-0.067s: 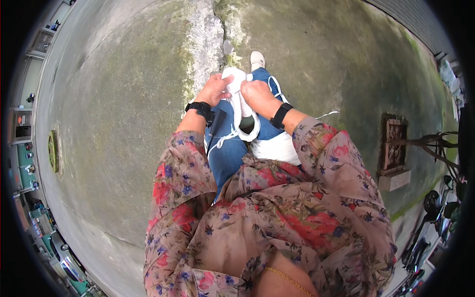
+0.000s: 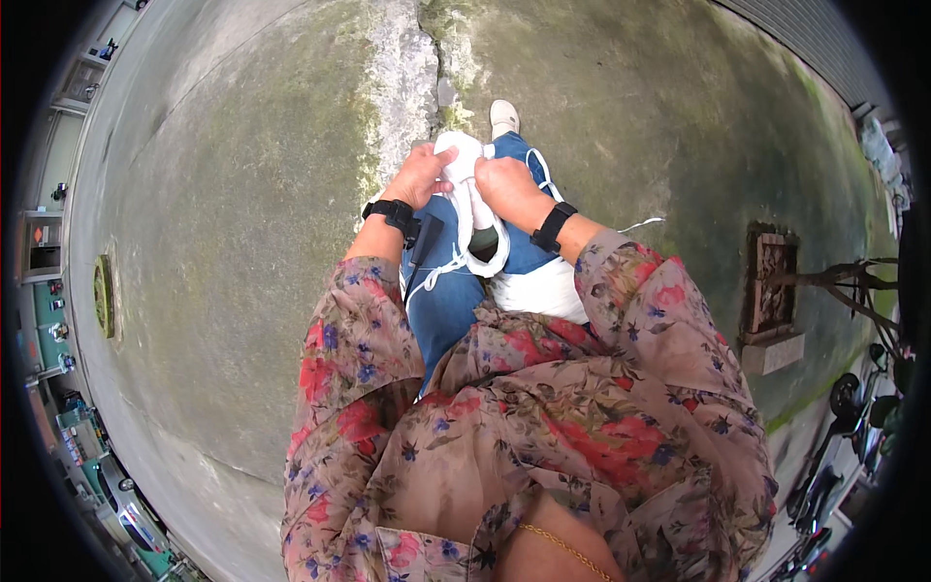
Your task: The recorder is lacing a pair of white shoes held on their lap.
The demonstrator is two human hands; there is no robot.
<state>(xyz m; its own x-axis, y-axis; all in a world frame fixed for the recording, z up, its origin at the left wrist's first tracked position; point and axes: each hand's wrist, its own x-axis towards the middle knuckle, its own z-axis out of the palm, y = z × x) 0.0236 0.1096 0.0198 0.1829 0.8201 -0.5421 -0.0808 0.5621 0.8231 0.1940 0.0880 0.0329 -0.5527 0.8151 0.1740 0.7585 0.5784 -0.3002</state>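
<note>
White cloth [image 2: 464,155], bunched into a soft wad, sits between our two hands out in front of our chest, above a mossy concrete pavement [image 2: 223,194]. Our left hand [image 2: 424,175] closes its fingers on the wad's left side; our right hand [image 2: 504,182] is clamped over its right side, knuckles up, so both hands meet on the same bundle. From under the hands a loop of the white cloth [image 2: 485,254] hangs down toward our lap, and a thin white cord [image 2: 640,225] trails off past the right wrist. Each wrist carries a black band: one [image 2: 393,210] on the left, one [image 2: 554,226] on the right.

We judge the cloth light and limp: it folds and droops wherever it is not gripped, so it should give under the fingers rather than resist. It looks neither fragile nor slippery, though the loose loop and cord could snag. The firmest hold seems to be where the hands already are, on the gathered top of the wad, with the hanging loop left free.

Below the hands we see blue trousers [image 2: 441,301] and, beyond the fingertips, a pale shoe [image 2: 503,116] on the pavement. Flowered sleeves [image 2: 640,320] cover both forearms. Far off to the right of the right hand, a brown grate [image 2: 771,281] lies in the ground.
</note>
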